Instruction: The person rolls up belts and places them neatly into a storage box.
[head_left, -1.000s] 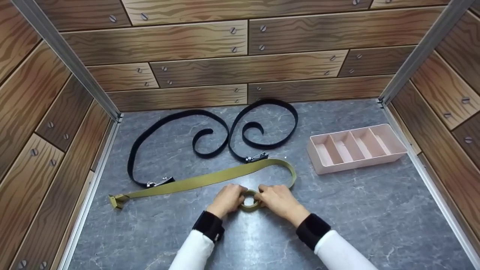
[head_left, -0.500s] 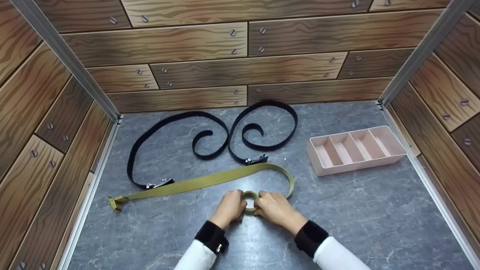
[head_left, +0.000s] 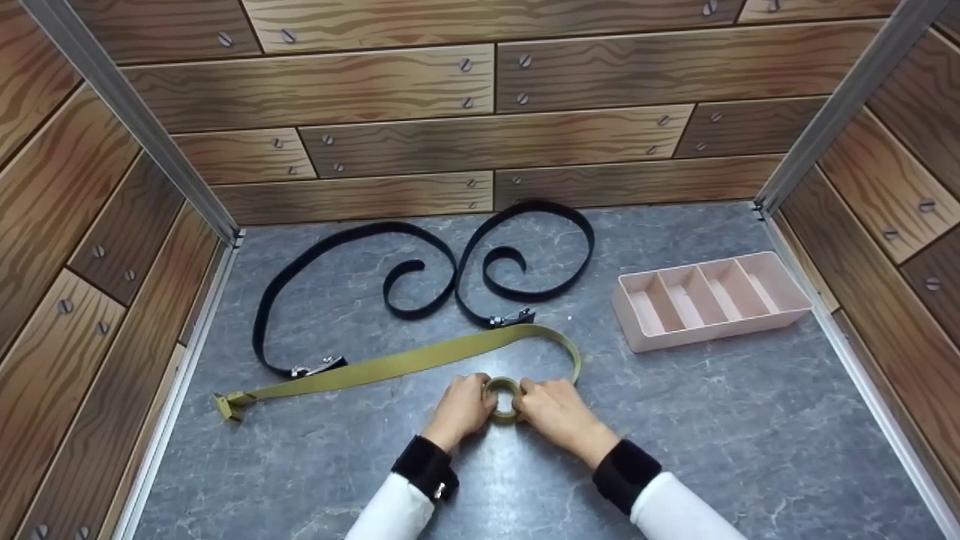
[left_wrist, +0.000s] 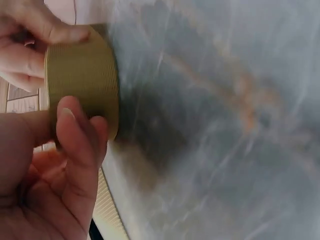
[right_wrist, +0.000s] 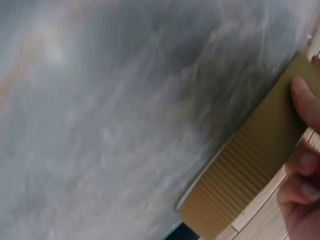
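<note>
An olive-green webbing belt lies across the floor surface, its buckle end at the far left. Its other end bends round on the right and is wound into a small open coil. My left hand pinches the left side of this coil, thumb and fingers on either face of the band. On the opposite side my right hand grips it, partly covering where the strap runs in. In the left wrist view the ribbed coil stands on edge between both hands; in the right wrist view the band runs beneath my thumb.
Two black belts with metal buckles, one on the left and one in the middle, lie loosely curled behind the olive belt. A pale pink divided box stands at the right. Wood-patterned walls enclose the grey marbled surface.
Both hands have shifted slightly rightward with the coil, their grips altering a little. The belt's right-hand bend has drawn in to the left. The black belts and box stay put.
</note>
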